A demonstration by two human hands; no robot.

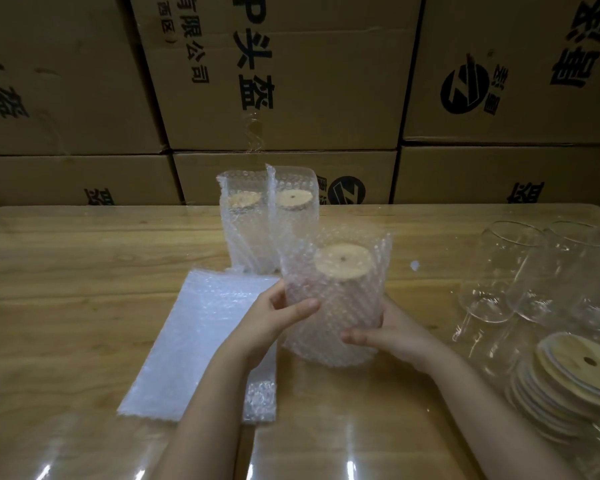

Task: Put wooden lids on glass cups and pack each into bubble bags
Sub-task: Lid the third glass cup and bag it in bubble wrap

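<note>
**Third cup bagged, held upright in both hands**

Wall of cardboard boxes (291, 81) at the back, long wooden worktop (84, 258) in front of it. On the left of the worktop lies a flat stack of bubble bags (201, 334). Over on the right stands a cluster of bare glass cups (506, 271), none with a lid yet.

Centre stage is the bagged cup (340, 306). It is upright, its long axis vertical, with the wooden lid (342, 262) seated on top and the bag mouth open above it.

Just beyond it stand two packed cups (243, 230), side by side and touching. A pile of spare lids (575, 375) sits at the near right.

The left hand (278, 317) grips the bag's left side, thumb across the front, fingers curled round behind. The right hand (388, 332) cradles it lower down, near the base, fingers wrapped round the far side.

The finished pair lies straight ahead and a touch left, so I'd say the left hand is nearer. The likely move is a short push forward, keeping the cup vertical, to set it beside them.
</note>
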